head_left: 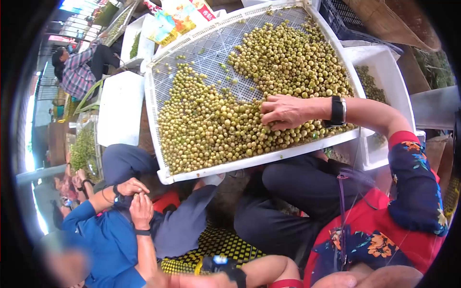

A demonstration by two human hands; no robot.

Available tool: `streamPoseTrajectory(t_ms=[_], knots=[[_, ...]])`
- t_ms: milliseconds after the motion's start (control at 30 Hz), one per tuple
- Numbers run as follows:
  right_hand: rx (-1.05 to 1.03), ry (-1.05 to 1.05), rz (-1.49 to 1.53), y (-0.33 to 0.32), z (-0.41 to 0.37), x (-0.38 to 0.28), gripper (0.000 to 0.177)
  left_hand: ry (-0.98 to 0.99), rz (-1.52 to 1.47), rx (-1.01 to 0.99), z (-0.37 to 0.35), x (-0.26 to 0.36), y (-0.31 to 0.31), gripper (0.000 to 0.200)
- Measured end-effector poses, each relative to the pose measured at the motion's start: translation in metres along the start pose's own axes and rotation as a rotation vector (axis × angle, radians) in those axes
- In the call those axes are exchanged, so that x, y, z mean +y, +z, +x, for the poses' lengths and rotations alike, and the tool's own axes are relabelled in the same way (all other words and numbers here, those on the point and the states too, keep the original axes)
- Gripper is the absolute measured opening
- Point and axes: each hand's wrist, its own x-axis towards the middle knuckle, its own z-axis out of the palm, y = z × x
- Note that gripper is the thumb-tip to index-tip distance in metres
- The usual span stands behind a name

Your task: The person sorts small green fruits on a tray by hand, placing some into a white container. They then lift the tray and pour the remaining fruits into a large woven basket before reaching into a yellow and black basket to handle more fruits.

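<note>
My right hand [286, 111], with a black watch on its wrist, reaches in from the right over a white mesh tray [163, 117]. Its fingers are curled down among small round yellow-green fruit [211, 129]; their tips are partly hidden, and a fruit within them cannot be singled out. The fruit covers much of the tray, heaped toward the right, with bare mesh at the upper left. Low at the bottom edge, my left hand [194, 280] is blurred and cut off, a dark band at its wrist. What its fingers do does not show.
A person in blue sits at the left, hands [137, 197] close together by the tray's lower corner. Another person in a plaid shirt [79, 72] sits farther back. A white foam box [403, 101] stands under the tray's right side; colourful packets [180, 19] lie behind the tray.
</note>
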Motion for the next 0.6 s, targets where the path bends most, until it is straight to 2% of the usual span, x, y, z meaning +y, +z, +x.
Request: streamPoseTrajectory(t_ms=[33, 67, 100, 133, 200, 233, 267, 333, 367, 467, 533, 600], knots=[[-0.047, 0.026, -0.039, -0.008, -0.008, -0.003, 0.019, -0.12, -0.028, -0.085, 0.001, -0.015, -0.011, 0.025], [-0.102, 0.052, -0.082, -0.02, -0.012, -0.008, 0.021, -0.302, -0.038, 0.087, -0.007, -0.029, 0.021, 0.024], [-0.148, 0.111, -0.074, -0.023, -0.019, 0.001, 0.024, -0.494, -0.102, -0.01, -0.01, -0.043, 0.038, 0.024], [-0.271, 0.19, -0.145, -0.043, -0.017, -0.003, 0.028, -0.749, -0.411, 0.015, -0.01, -0.058, 0.041, 0.023], [-0.446, 0.4, -0.21, -0.075, -0.011, -0.014, 0.034, -0.903, -0.557, -0.076, -0.022, -0.086, 0.052, 0.022], [-0.469, 0.46, -0.199, -0.092, -0.005, -0.02, 0.039, -0.978, -0.604, -0.107, -0.028, -0.096, 0.057, 0.022], [-0.326, 0.381, -0.211, -0.098, 0.001, -0.022, 0.025, -1.017, -0.641, -0.13, -0.036, -0.108, 0.059, 0.021], [-0.103, 0.22, -0.121, -0.11, 0.024, -0.025, 0.018, -1.042, -0.48, -0.069, -0.052, -0.124, 0.064, 0.02], [0.061, 0.076, -0.073, -0.101, 0.032, -0.011, 0.009, -1.04, -0.437, -0.064, -0.059, -0.134, 0.061, 0.02], [0.046, 0.096, 0.028, -0.076, 0.067, 0.011, 0.009, -1.056, -0.351, -0.053, -0.076, -0.167, 0.045, 0.02], [0.035, 0.106, 0.075, -0.047, 0.079, 0.031, 0.007, -1.327, -0.387, 0.104, -0.08, -0.181, 0.031, 0.019], [0.021, 0.124, -0.006, -0.027, 0.082, 0.05, 0.006, -1.328, -0.353, 0.076, -0.078, -0.189, 0.034, 0.019]])
